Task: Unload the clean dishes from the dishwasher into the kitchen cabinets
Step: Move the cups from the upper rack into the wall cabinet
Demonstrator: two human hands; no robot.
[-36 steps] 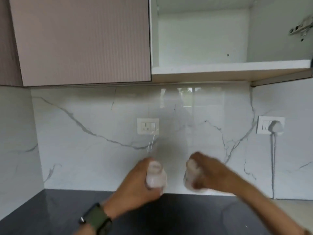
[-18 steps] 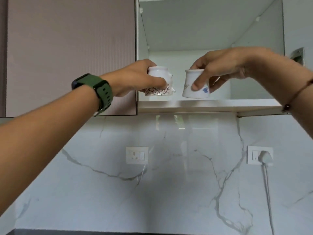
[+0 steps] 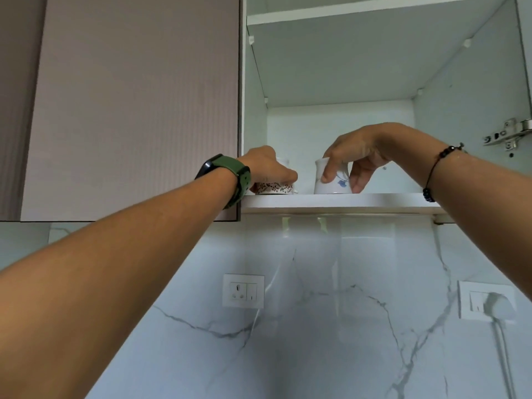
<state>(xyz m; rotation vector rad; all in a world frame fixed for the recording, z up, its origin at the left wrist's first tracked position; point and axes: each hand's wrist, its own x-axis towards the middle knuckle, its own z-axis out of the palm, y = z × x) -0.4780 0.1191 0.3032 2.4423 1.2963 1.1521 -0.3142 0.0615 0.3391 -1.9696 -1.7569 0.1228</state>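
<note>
Both cups are being placed on the cabinet shelf [image 3: 374, 201]: the left hand [image 3: 266, 168] grips the red-patterned cup [image 3: 275, 188], the right hand [image 3: 355, 155] pinches the blue-flowered cup [image 3: 334, 184], and next both hands probably need to let go.

Obscured and cropped items
The left hand [image 3: 266, 168] covers most of the brown-patterned cup [image 3: 275, 188]; its handle is barely visible. The cabinet's upper shelf [image 3: 374, 8] and door hinge [image 3: 509, 136] run off frame.

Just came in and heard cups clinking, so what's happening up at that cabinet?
A person is putting two cups on the bottom shelf of the open wall cabinet. The left hand grips a cup with a red-brown pattern; the right hand holds a white cup with a blue flower. Both cups appear to sit upside down at the shelf's front edge, not yet let go.
</note>
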